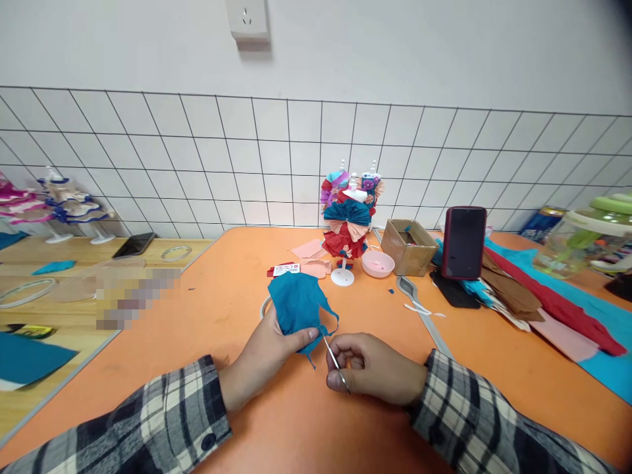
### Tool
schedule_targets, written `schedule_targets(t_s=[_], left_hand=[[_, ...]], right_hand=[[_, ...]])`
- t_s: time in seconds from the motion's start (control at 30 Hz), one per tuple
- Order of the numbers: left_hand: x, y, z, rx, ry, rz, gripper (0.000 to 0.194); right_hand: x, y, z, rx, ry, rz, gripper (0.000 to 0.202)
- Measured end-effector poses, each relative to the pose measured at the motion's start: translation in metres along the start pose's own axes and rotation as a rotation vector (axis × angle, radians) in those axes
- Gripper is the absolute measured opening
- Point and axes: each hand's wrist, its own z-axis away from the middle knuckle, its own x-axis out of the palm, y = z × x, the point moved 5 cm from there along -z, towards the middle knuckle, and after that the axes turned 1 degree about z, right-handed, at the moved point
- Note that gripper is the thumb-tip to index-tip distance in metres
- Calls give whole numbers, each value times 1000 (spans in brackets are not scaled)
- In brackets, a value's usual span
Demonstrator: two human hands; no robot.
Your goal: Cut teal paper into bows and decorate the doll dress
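Observation:
My left hand [284, 342] is closed on a piece of teal crepe paper [297, 299], thumb pressed on its front near the lower edge. A thin curled strip hangs loose at the paper's right side, and a narrow shred dangles below. In my right hand [368, 368] is a small pair of metal scissors [334, 359], fingers curled around the handles. The blade tips meet the paper's lower right edge, close to my left thumb. Behind the paper, a ring-shaped roll [265, 308] is partly hidden.
Beyond the hands stands a small dress form [347, 224] in layered paper, beside a pink bowl [378, 264] and a cardboard box [409, 247]. A phone [464, 242] stands upright at right, near folded paper strips [557, 299]. More dress forms [74, 204] stand at far left.

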Motion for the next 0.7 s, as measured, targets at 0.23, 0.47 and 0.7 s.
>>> schedule_targets(t_s=[0.23, 0.47, 0.7], left_hand=[[1, -2, -2, 6, -51, -1, 41], [1, 0, -2, -4, -38, 45, 46], [4, 4, -1, 36, -68, -28, 43]], right_hand=[[-1, -2, 1, 72, -20, -102, 35], [0, 2, 1, 139, -34, -142, 27], [3, -1, 1, 60, -37, -145, 29]])
